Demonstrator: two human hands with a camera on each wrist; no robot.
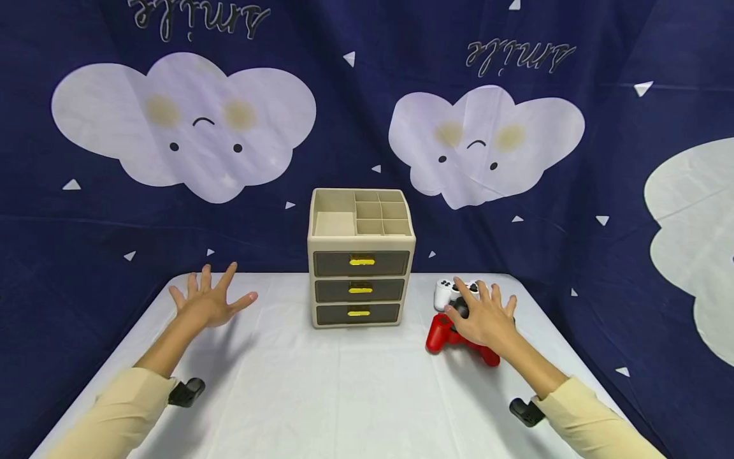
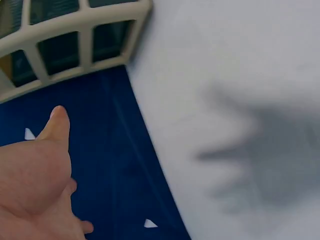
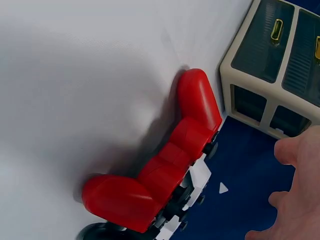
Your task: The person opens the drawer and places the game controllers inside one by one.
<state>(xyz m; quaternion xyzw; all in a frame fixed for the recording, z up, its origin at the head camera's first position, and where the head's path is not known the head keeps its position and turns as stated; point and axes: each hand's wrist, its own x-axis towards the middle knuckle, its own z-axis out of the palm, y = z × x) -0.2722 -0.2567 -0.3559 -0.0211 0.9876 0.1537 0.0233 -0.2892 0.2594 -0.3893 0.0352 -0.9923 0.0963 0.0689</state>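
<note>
Head view: I have both hands in frame, each reaching in over the white-covered table (image 1: 321, 395). Left hand (image 1: 208, 306): released, fingers spread wide, grasping nothing; raised above the surface near the far left corner, its shadow apart from it on the cloth, thumb pointing inward. Nearest thing to it is the beige drawer organizer (image 1: 362, 245), upright at the middle of the far edge.

Right hand (image 1: 486, 319): also released, fingers splayed, hovering over the gamepads by the far right corner. My right wrist view shows a gap between the visible fingers and the red gamepad (image 1: 439, 331), so I log no grasp.

Gamepads: the red one lies closest to the near edge, the white gamepad (image 1: 443, 294) beyond it at the far edge, and a black gamepad (image 1: 460, 307) shows between them (mostly hidden, so I cannot tell whether it touches either).

Organizer: three dark drawers (image 1: 358, 291), all pushed in, with yellow handles; divided tray on top, one large compartment at left, small cells at right.

Surroundings: navy backdrop (image 1: 344, 127) behind the far edge, printed with pale clouds and small triangles; cream sleeves (image 1: 123, 408) on both arms, black wrist cameras (image 1: 187, 392) at the cuffs
</note>
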